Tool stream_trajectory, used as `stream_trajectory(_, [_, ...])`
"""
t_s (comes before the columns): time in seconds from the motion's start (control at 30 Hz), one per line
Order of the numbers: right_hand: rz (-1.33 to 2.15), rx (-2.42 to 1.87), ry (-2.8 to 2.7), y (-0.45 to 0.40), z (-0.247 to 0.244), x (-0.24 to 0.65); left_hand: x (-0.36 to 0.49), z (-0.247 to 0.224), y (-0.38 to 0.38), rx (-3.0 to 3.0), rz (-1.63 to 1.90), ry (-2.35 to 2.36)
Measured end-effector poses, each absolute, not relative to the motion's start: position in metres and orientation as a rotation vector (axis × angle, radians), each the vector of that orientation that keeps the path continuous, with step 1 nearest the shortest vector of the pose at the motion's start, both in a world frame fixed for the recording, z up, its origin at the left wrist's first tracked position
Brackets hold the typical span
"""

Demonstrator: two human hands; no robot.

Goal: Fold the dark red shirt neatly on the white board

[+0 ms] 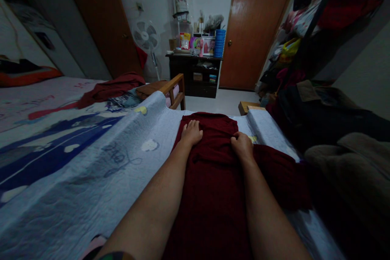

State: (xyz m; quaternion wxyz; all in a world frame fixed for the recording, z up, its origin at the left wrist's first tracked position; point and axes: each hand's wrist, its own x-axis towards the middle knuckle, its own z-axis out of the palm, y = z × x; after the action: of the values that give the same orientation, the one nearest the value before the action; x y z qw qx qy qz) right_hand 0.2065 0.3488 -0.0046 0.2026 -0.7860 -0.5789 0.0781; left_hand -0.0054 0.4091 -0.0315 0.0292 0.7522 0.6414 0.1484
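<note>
head view: dark red garment [216, 183] lay lengthwise on the pale blue sheet [122, 187], between the forearms. hands apart: left hand [192, 131] palm-down, fingers loose on the cloth; right hand [243, 145] curled, apparently pinching its right edge. step in hand looked like straightening the far end. next move called for even tension across the wrinkles, edge kept in line.

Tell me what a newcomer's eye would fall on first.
Probably the red cloth, spread over the pale blue cover in the middle, with the left hand resting on it and the right hand at its edge. Beyond, a white fan stands left of the dark cabinet, which bears a bright blue cylinder.
</note>
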Motion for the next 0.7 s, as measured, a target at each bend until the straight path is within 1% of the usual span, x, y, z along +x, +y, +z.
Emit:
stream_trajectory(0.13, [0.211, -2.187, -1.612, 0.349, -0.005, 0.207, -0.007, -0.026, 0.408, 2.311, 0.584, 2.008])
stream_trajectory(0.27, [0.202, -2.189, -1.617, 0.350, -0.005, 0.208, -0.011, -0.020, 0.407, 2.274, 0.690, 2.159])
stream_trajectory(0.4, [0.205, -2.191, -1.613, 0.351, -0.006, 0.209, -0.016, -0.021, 0.408, 2.199, 0.624, 2.239])
stream_trajectory(0.6, [0.204, -2.182, -1.616, 0.350, -0.004, 0.208, -0.018, -0.030, 0.411, 2.276, 0.518, 2.072])
stream_trajectory(0.7, [0.208, -2.191, -1.612, 0.350, -0.004, 0.208, -0.016, -0.034, 0.412, 2.257, 0.405, 2.054])
